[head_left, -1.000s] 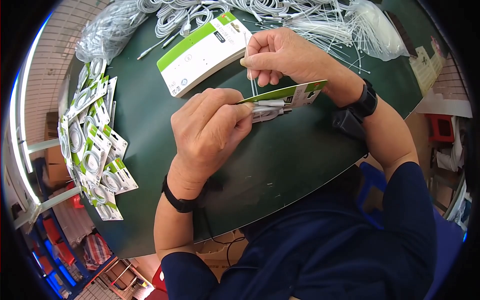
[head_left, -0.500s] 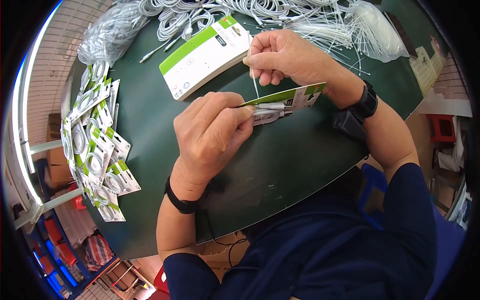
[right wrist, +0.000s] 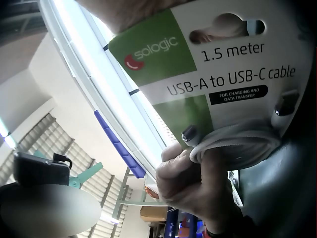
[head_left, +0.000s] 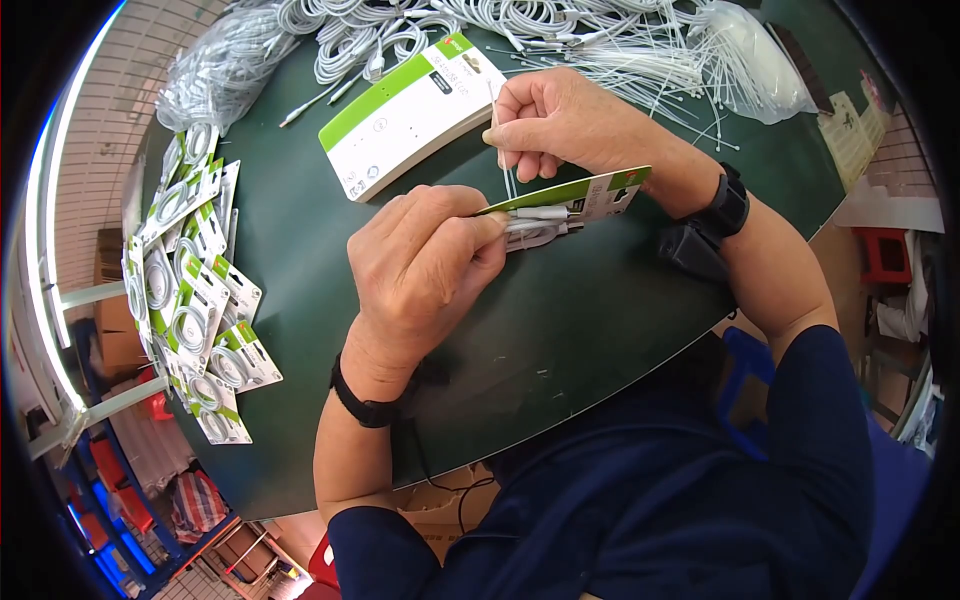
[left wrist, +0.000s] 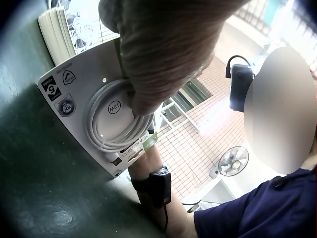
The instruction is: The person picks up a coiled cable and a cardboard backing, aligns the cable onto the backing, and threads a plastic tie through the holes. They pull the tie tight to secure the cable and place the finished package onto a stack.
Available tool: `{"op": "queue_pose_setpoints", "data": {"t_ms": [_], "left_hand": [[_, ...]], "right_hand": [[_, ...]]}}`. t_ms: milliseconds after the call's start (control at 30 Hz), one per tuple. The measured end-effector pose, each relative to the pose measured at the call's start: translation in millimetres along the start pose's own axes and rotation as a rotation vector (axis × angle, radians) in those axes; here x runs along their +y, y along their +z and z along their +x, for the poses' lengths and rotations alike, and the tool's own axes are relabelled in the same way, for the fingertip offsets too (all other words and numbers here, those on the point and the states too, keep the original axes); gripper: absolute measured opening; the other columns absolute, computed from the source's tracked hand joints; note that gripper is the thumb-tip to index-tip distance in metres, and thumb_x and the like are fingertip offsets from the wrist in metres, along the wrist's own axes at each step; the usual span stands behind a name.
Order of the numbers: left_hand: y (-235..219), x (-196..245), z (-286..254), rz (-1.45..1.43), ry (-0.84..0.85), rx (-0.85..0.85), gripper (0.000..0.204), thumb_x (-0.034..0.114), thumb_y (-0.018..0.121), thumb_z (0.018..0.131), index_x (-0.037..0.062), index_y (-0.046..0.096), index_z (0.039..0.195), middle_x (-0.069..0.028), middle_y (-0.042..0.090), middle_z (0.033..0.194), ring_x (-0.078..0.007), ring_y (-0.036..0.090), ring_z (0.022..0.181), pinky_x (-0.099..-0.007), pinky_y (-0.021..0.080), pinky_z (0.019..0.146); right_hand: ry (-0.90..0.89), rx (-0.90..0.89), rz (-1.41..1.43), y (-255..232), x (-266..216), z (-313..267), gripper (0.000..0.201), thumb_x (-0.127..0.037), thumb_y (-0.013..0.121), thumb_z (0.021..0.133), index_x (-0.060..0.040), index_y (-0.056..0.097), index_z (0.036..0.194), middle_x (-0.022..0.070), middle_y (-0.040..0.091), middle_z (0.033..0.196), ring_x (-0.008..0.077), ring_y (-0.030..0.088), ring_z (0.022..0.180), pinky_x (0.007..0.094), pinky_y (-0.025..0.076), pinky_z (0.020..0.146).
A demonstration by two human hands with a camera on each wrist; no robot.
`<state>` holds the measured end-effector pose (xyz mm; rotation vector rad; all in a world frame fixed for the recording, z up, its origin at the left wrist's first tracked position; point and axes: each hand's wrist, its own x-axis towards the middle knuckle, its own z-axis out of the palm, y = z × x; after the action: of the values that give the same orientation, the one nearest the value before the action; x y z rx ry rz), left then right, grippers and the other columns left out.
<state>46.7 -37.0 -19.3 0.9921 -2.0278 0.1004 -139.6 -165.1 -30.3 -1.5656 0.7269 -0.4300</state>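
My left hand (head_left: 415,250) grips a green-and-white cardboard card (head_left: 605,195) with a coiled white USB cable (head_left: 540,213) on its front. In the left wrist view the thumb presses inside the cable loop against the card. The right wrist view shows the card's print (right wrist: 233,82), "1.5 meter USB-A to USB-C cable", and both plugs lying on it. Behind the card's upper edge, my right hand (head_left: 560,120) pinches a thin white cable tie (head_left: 507,172) between thumb and forefinger. Two strands of the tie rise from behind the card, their lower part hidden.
A stack of blank-of-cable cards (head_left: 410,125) lies just beyond the hands. Finished-looking carded cables (head_left: 190,300) pile at the left. Along the back lie loose white cables (head_left: 350,40), a bagged bundle (head_left: 225,65), loose ties (head_left: 650,65) and a plastic bag (head_left: 755,65).
My right hand has come slightly down toward the card with the tie, whose two strands now show apart. The left hand keeps its grip on the card and cable.
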Motion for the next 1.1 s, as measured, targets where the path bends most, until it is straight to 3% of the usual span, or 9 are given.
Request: {"op": "queue_pose_setpoints", "data": {"t_ms": [500, 700, 900, 1000, 1100], "left_hand": [[-0.9, 0.7, 0.1, -0.001, -0.013, -0.014, 0.028, -0.006, 0.08, 0.062, 0.0064, 0.063, 0.08, -0.0039, 0.066, 0.08, -0.0204, 0.063, 0.065, -0.0315, 0.05, 0.055], [-2.1, 0.4, 0.9, 0.025, 0.002, -0.028, 0.028, -0.005, 0.081, 0.063, 0.0063, 0.064, 0.081, -0.0045, 0.068, 0.082, -0.0204, 0.065, 0.066, -0.0309, 0.051, 0.057], [-8.5, 7.6, 4.6, 0.068, 0.006, -0.1, 0.028, -0.007, 0.081, 0.064, 0.0058, 0.065, 0.083, -0.0059, 0.07, 0.088, -0.022, 0.069, 0.069, -0.0309, 0.054, 0.061], [-10.4, 9.9, 6.1, 0.091, -0.003, -0.133, 0.026, -0.006, 0.08, 0.064, 0.0059, 0.065, 0.082, -0.0056, 0.071, 0.09, -0.0217, 0.069, 0.07, -0.0313, 0.054, 0.06], [-10.1, 14.2, 10.1, 0.075, -0.001, -0.124, 0.024, -0.004, 0.08, 0.065, 0.0057, 0.065, 0.081, -0.0055, 0.071, 0.091, -0.0214, 0.069, 0.07, -0.0315, 0.054, 0.059]], "right_hand": [[0.006, -0.116, 0.059, 1.2, -2.4, -2.5, 0.018, -0.019, 0.072, 0.092, -0.0013, 0.069, 0.091, 0.0062, 0.073, 0.081, 0.0086, 0.067, 0.07, 0.022, 0.054, 0.065], [-0.011, -0.358, 0.147, -4.4, -3.4, -5.7, 0.018, -0.021, 0.076, 0.09, -0.0042, 0.069, 0.09, 0.0028, 0.072, 0.082, 0.0078, 0.065, 0.072, 0.0221, 0.051, 0.066], [0.002, -0.321, 0.368, 1.1, -9.2, -8.3, 0.018, -0.02, 0.071, 0.097, -0.0029, 0.067, 0.099, 0.0038, 0.072, 0.083, 0.0061, 0.066, 0.07, 0.0191, 0.053, 0.064], [0.097, -0.345, 0.454, -3.7, -5.9, -4.1, 0.019, -0.019, 0.065, 0.1, -0.0011, 0.066, 0.105, 0.0048, 0.072, 0.082, 0.0054, 0.066, 0.067, 0.0175, 0.053, 0.061], [0.092, -0.328, 0.344, -4.4, -11.0, -6.6, 0.023, -0.02, 0.066, 0.1, 0.0007, 0.073, 0.101, 0.0026, 0.072, 0.08, 0.0048, 0.064, 0.064, 0.0183, 0.051, 0.059]]}}
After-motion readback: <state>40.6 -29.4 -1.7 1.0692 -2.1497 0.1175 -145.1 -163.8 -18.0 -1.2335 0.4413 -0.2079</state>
